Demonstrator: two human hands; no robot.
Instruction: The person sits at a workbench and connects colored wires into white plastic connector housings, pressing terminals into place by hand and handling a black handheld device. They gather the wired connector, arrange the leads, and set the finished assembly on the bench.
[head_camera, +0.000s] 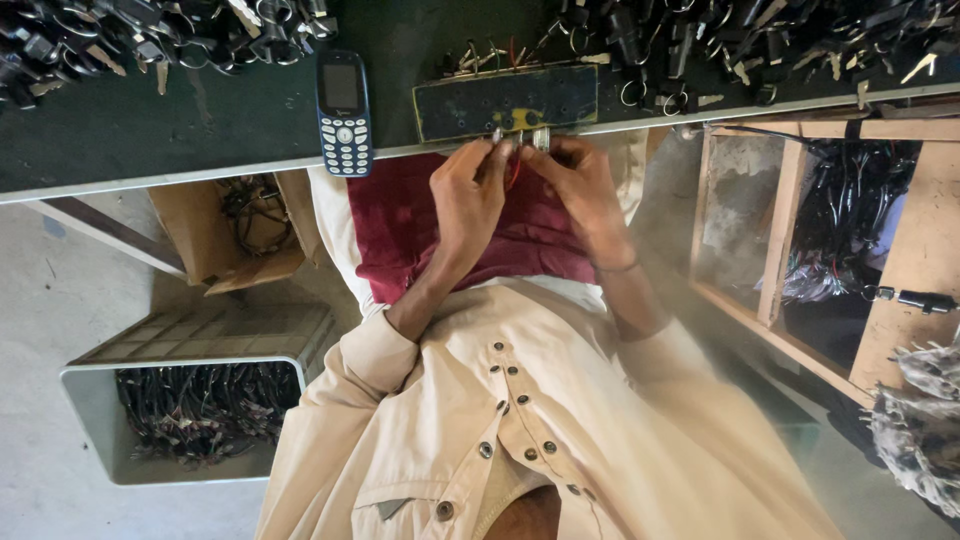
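Observation:
My left hand (468, 192) and my right hand (575, 183) meet at the near edge of the dark green table (150, 130). Together they pinch a small metal connector piece (518, 140) with a thin red wire (514, 172) hanging from it. The piece sits just below a dark rectangular board with holes (505, 100) lying on the table edge. Fingers cover most of the small part. A red cloth (420, 225) lies across my lap under the hands.
A blue keypad phone (344, 112) lies on the table left of the board. Heaps of black wired parts (150, 35) line the table's far side. A grey crate of black cables (190, 405) stands at lower left, a cardboard box (235, 230) above it, wooden shelving (780, 230) at right.

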